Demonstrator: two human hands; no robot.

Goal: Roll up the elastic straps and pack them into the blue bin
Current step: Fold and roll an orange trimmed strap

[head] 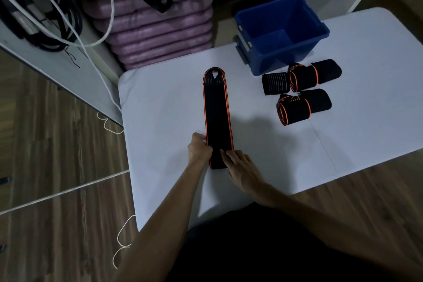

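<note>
A long black elastic strap with orange edges (217, 110) lies flat and unrolled on the white table (164, 103), its looped end pointing away from me. My left hand (199, 150) pinches the strap's left edge near its near end. My right hand (240, 167) rests on the near end with its fingers laid over the strap. The blue bin (304, 23) stands at the table's far side and looks empty inside. Two rolled black-and-orange straps (306, 76) (297, 107) and a smaller black striped roll (274, 83) lie in front of the bin.
Purple mats (158, 30) are stacked behind the table. Black straps and white cables hang over a white cabinet (45, 7) at the left. A thin white cord (121, 242) trails on the wooden floor beside the table's left edge.
</note>
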